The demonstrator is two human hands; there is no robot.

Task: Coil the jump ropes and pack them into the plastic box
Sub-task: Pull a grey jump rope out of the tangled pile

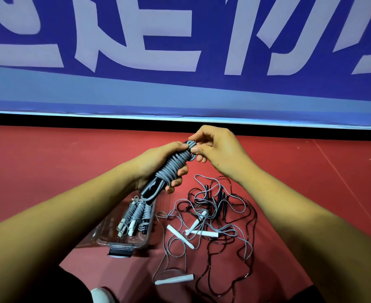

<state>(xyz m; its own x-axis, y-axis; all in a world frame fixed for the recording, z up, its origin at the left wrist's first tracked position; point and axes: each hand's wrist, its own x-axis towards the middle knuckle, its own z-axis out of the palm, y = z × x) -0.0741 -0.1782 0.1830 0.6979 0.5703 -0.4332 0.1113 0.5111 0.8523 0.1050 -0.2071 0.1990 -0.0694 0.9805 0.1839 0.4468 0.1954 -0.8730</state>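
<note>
Two bare forearms reach in from the bottom corners over a matte red floor (71,171), and between them at the lower edge sits the toe of a white shoe (100,295). Just beyond lies a clear, rectangular plastic box (106,235) with a dark latch (120,252) on its near rim; inside it rest three finished bundles (136,215) of grey cord wound tightly round pale and dark handles. Right of the box, touching its side in places, sprawls a loose tangle of thin jump ropes (215,221), some grey and matte, others dark and glossy, with slim white cylindrical handles (181,236) and slim black handles (219,200) scattered through the loops. Above the pile, off the floor, the left hand (156,169) has a full grip closed round a smooth black handle (152,190) bearing a pale swoosh mark, the rubbery grey cord (175,166) wrapped in close spiral turns along its upper part. At the top end of this bundle the right hand (217,147) holds a narrow pinch, thumb and fingertips closed on the last turn of the cord. Behind the hands runs a black strip and a blue banner (180,88) with large pale characters
</note>
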